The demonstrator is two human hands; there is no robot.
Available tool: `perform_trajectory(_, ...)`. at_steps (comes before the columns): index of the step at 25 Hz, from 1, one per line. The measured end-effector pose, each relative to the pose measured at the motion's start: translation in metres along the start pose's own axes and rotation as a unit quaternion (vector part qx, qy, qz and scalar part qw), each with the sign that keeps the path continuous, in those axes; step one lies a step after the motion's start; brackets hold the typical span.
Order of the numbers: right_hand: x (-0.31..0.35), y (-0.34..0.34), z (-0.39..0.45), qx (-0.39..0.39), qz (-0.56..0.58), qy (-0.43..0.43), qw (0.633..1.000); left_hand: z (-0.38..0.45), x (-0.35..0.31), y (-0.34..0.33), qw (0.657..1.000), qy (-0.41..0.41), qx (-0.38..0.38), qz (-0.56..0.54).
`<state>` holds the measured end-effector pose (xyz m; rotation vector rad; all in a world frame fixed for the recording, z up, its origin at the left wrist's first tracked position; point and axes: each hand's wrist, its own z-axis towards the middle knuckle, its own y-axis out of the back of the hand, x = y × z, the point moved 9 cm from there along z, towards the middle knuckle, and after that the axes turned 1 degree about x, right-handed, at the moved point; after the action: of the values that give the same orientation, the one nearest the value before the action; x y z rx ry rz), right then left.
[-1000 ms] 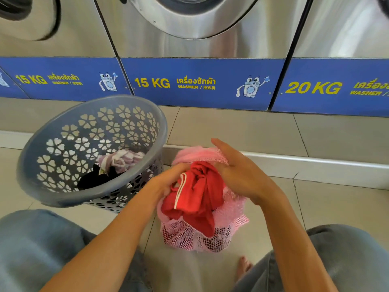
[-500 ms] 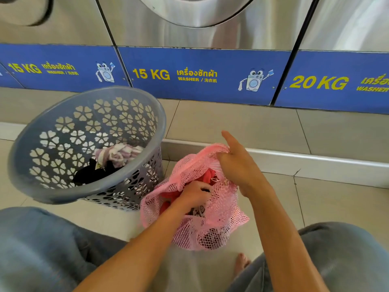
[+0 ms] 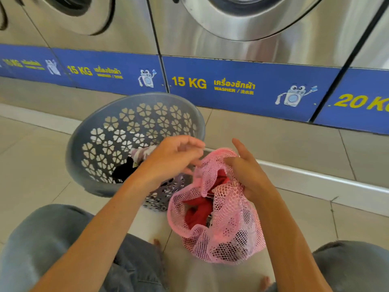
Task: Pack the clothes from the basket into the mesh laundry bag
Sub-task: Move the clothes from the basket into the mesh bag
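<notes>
The pink mesh laundry bag (image 3: 229,228) stands on the floor between my knees, with a red garment (image 3: 200,209) inside it. My right hand (image 3: 246,171) grips the bag's upper rim and holds its mouth apart. My left hand (image 3: 172,159) hovers empty, fingers loosely curled, between the bag's mouth and the grey flower-pattern basket (image 3: 84,144). The basket tilts toward me on the left. Inside it lie a pale striped cloth (image 3: 141,153) and a black garment (image 3: 124,171).
A row of steel washing machines (image 3: 242,45) with blue 15 KG and 20 KG labels stands just behind a raised tiled step (image 3: 284,142). My knees in grey trousers (image 3: 42,245) flank the bag. My bare toes (image 3: 264,281) show on the tiled floor.
The red garment went from on top of the bag down inside it. My left hand came out of the bag and rose toward the basket. My right hand kept hold of the rim.
</notes>
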<state>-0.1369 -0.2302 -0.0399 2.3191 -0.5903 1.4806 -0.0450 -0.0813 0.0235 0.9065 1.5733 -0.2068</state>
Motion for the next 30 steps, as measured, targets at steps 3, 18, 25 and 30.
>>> perform_trajectory(3, -0.002, -0.03, 0.005, 0.024, -0.059, -0.006, 0.998, 0.027, 0.018, 0.038, 0.995, 0.029, -0.07, 0.067)
perform_trajectory(18, -0.04, -0.076, 0.047, 0.094, -0.074, -0.052, 0.991, 0.116, 0.239, 0.119, 0.714, 0.377, 0.207, 0.553)
perform_trajectory(25, -0.044, -0.07, 0.047, 0.101, -0.068, -0.043, 0.992, 0.111, 0.215, 0.133, 0.759, 0.304, 0.098, 0.568)
perform_trajectory(30, -0.041, -0.054, 0.04, 0.079, -0.075, -0.035, 0.993, 0.109, 0.147, 0.144, 0.902, 0.207, 0.006, 0.379)
